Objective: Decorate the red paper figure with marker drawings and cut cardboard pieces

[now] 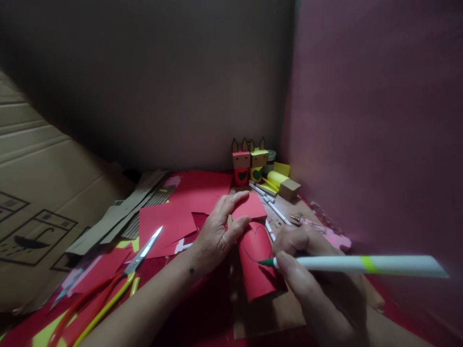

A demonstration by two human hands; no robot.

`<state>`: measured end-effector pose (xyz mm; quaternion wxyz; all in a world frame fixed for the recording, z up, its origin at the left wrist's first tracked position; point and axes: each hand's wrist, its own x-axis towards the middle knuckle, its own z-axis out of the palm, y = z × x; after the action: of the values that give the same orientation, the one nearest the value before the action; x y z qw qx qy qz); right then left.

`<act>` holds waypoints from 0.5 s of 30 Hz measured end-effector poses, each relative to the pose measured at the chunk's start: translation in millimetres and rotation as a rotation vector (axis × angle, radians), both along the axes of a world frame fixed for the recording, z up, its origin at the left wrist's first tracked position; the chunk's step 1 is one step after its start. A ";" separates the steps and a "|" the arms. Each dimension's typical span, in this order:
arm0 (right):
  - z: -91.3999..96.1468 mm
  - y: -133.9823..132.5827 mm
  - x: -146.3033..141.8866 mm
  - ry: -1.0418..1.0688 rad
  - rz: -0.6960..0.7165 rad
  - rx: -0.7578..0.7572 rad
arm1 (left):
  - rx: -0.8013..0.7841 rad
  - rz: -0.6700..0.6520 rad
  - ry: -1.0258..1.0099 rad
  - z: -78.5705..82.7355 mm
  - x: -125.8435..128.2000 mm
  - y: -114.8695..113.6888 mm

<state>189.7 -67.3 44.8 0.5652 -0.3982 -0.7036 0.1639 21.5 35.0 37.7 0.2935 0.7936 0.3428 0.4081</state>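
A red paper figure lies on its back on a piece of cardboard [285, 313], made of a red tube [255, 279] with a red box-shaped head [251, 206] at its far end. My left hand [220, 229] grips it where head and tube meet, thumb on the near side. A dark heart outline shows on the tube. Between the thumb and fingers of my right hand [300, 260] is a white felt-tip marker [336, 263] with a yellow-green band. Its green tip touches the tube at the lower part of the outline.
Red-and-yellow-handled scissors [132, 267] lie at left, beside red paper sheets [166, 221] and corrugated cardboard strips [119, 214]. Two finished-looking eared figures [249, 164] stand at the back, near a yellow figure [284, 182] lying down. Several markers [278, 211] and a pink wall [379, 120] are at right.
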 end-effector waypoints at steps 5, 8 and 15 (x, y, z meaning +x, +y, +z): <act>2.6 2.6 -1.2 -0.065 -0.011 0.049 | 0.011 -0.004 0.002 0.1 0.5 0.8; 3.4 3.2 -0.2 -0.088 -0.009 0.048 | 0.009 -0.009 0.003 0.5 0.9 0.8; 3.0 2.7 1.6 -0.117 -0.032 0.056 | 0.020 -0.009 0.017 -0.7 -0.4 1.5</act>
<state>191.3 -64.6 47.7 0.5365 -0.4024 -0.7334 0.1114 21.1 36.4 37.0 0.2842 0.8015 0.3378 0.4033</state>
